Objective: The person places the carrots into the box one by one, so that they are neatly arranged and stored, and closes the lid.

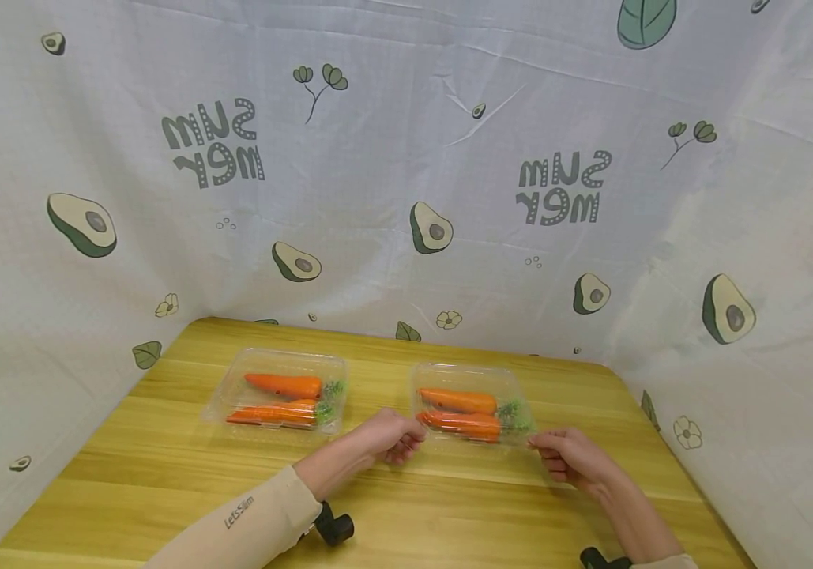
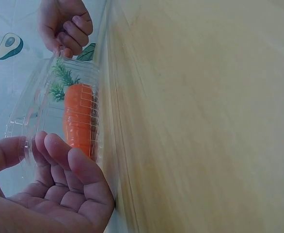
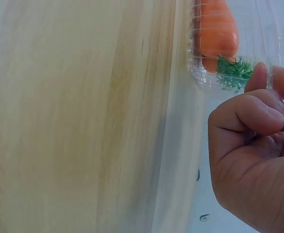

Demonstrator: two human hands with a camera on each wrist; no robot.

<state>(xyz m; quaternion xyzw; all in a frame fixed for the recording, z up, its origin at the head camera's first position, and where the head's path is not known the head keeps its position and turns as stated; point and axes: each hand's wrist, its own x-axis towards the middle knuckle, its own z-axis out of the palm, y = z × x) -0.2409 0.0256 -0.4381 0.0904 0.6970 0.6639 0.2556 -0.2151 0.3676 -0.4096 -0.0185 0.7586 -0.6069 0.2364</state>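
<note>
A clear plastic clamshell box point(image 1: 459, 374) on the wooden table holds two orange carrots point(image 1: 461, 424) with green tops point(image 1: 514, 414). At its near left corner, my left hand point(image 1: 395, 437) pinches the rim between thumb and fingers. The other near corner is pinched by my right hand point(image 1: 568, 457), beside the green tops. In the left wrist view, the left thumb and fingertips point(image 2: 57, 145) meet at the box's edge. From the right wrist, the right hand point(image 3: 258, 131) shows with thumb and index finger at the corner and the other fingers curled.
A second clear plastic box point(image 1: 274, 360) with two carrots point(image 1: 284, 386) lies to the left on the wooden table point(image 1: 164, 466). Behind and at both sides hangs a white cloth point(image 1: 378, 174) printed with avocados and leaves, meeting the table's back edge.
</note>
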